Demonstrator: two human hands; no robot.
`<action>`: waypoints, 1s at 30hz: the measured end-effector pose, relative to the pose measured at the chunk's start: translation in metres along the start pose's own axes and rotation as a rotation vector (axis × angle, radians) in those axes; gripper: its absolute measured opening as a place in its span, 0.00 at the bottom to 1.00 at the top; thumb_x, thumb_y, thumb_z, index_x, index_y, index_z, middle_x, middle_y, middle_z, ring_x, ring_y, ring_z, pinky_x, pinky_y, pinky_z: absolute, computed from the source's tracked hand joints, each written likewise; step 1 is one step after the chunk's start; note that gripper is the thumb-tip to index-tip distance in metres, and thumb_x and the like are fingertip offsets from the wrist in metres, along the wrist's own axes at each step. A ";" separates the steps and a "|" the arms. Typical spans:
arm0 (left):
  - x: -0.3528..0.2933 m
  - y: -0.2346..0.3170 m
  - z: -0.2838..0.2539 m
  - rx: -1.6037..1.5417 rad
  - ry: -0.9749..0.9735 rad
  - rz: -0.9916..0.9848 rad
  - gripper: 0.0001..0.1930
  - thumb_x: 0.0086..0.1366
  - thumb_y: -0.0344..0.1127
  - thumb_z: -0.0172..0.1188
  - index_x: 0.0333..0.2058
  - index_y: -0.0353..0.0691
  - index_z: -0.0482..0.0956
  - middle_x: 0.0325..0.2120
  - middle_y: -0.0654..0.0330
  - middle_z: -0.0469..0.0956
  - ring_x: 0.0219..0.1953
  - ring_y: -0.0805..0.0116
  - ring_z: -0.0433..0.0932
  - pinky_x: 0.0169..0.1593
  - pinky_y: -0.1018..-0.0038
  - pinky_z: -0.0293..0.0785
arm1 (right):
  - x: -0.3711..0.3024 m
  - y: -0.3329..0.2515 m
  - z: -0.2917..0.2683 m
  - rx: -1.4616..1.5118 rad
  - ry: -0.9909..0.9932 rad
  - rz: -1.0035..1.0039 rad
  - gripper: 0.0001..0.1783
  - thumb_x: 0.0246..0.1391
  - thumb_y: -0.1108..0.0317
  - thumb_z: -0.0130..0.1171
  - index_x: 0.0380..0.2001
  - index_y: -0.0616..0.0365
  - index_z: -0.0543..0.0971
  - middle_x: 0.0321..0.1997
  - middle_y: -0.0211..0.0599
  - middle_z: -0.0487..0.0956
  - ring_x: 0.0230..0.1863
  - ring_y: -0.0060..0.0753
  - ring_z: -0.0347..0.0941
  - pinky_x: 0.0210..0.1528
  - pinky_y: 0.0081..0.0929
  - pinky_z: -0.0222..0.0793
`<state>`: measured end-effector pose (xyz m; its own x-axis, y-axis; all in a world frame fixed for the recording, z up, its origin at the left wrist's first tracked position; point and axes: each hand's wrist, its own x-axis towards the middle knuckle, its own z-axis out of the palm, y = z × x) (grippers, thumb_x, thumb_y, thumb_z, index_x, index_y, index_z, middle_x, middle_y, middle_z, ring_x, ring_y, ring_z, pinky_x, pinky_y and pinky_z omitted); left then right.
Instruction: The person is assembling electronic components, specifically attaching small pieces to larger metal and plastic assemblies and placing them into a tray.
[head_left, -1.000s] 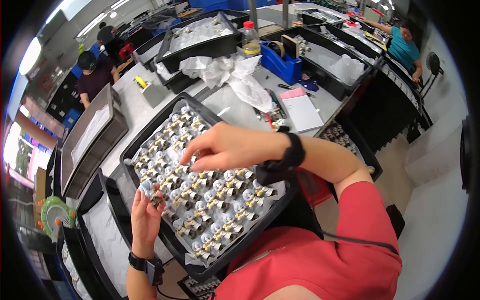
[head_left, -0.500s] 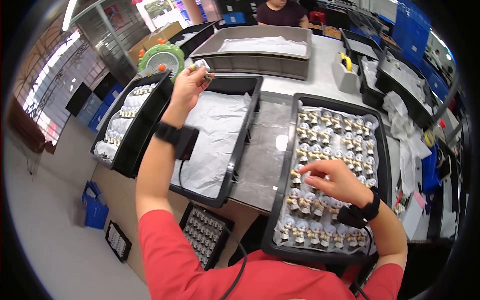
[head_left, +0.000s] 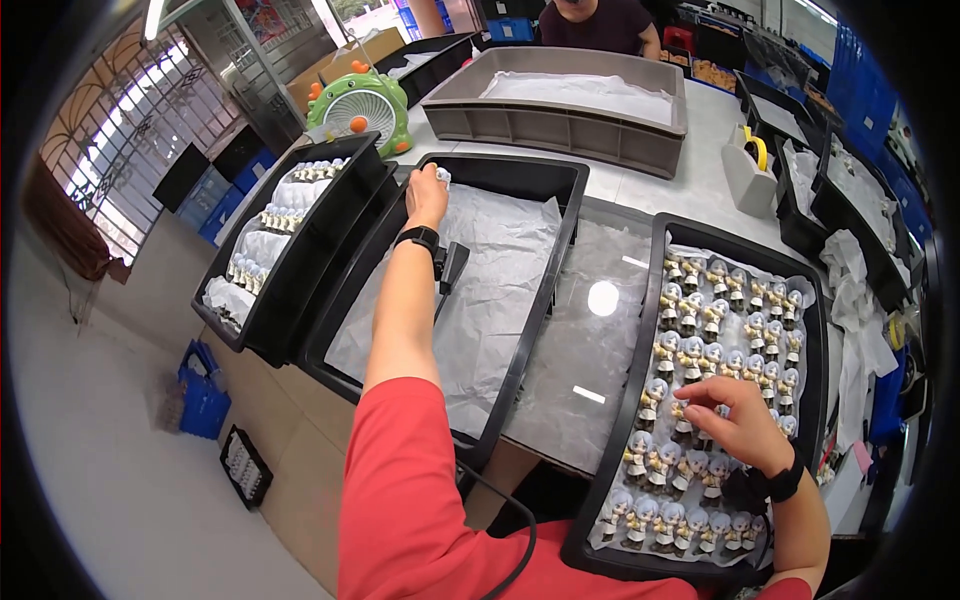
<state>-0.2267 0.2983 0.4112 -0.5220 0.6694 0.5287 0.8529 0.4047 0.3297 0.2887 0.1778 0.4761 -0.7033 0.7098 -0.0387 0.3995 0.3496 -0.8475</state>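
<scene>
- Where the view starts at far left, I see a black tray with white paper and rows of small pale figurines along its far side; a green toy-like fan stands just beyond it.
- Next right is the middle black tray, lined with crumpled white paper, otherwise bare.
- My left hand is stretched out to the far left corner of that tray, fingers closed on one small figurine; only its pale top shows, the rest is hidden by the hand.
- Black wrist strap on that arm, with a dark block hanging just under it over the paper.
- Beyond the middle tray: a grey crate with white lining, a person in a dark top behind it.
- Between the middle and right trays there is a bare shiny tabletop with light glare.
- The right black tray holds rows of figurines with grey hair and cream outfits, standing close together on white paper.
- My right hand rests over the near rows, fingers curled narrow and touching a figurine there; I cannot tell if it is actually gripped.
- Black band on the right wrist.
- Far right: a tape dispenser, more dark bins and loose white wrap.
</scene>
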 end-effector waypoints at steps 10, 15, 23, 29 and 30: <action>-0.009 -0.006 0.008 0.055 -0.135 -0.057 0.12 0.52 0.31 0.60 0.35 0.35 0.72 0.35 0.45 0.74 0.41 0.46 0.74 0.43 0.59 0.71 | 0.002 -0.004 0.000 -0.041 -0.011 0.052 0.11 0.46 0.73 0.59 0.36 0.61 0.78 0.28 0.37 0.77 0.28 0.26 0.74 0.32 0.20 0.68; -0.009 0.000 -0.024 0.108 -0.170 0.031 0.12 0.52 0.33 0.59 0.35 0.36 0.74 0.36 0.48 0.75 0.41 0.48 0.74 0.43 0.60 0.71 | 0.003 -0.002 0.000 -0.034 0.001 0.080 0.11 0.46 0.74 0.59 0.36 0.62 0.78 0.28 0.37 0.77 0.28 0.26 0.74 0.32 0.21 0.69; -0.040 -0.025 -0.018 0.255 -0.264 0.069 0.09 0.53 0.33 0.59 0.31 0.35 0.76 0.35 0.49 0.75 0.38 0.48 0.76 0.41 0.60 0.73 | 0.002 -0.001 0.003 -0.059 -0.024 0.052 0.12 0.44 0.74 0.59 0.36 0.62 0.79 0.28 0.36 0.78 0.28 0.25 0.73 0.33 0.21 0.68; -0.049 -0.022 -0.014 0.271 -0.155 0.090 0.10 0.52 0.34 0.58 0.32 0.36 0.77 0.35 0.49 0.74 0.39 0.48 0.75 0.41 0.60 0.72 | -0.001 -0.001 0.003 -0.074 -0.020 0.021 0.12 0.45 0.73 0.59 0.36 0.59 0.78 0.27 0.37 0.77 0.28 0.30 0.72 0.30 0.22 0.65; -0.050 -0.020 -0.014 0.312 -0.112 0.132 0.10 0.52 0.34 0.58 0.32 0.36 0.77 0.35 0.49 0.74 0.39 0.48 0.75 0.41 0.60 0.72 | -0.001 0.000 0.002 -0.081 -0.022 0.014 0.12 0.45 0.73 0.59 0.36 0.59 0.78 0.27 0.37 0.77 0.28 0.30 0.72 0.30 0.22 0.65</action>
<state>-0.2181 0.2477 0.3891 -0.4175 0.7861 0.4558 0.8832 0.4689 0.0004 0.2881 0.1751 0.4751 -0.7097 0.7017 -0.0630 0.4555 0.3887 -0.8009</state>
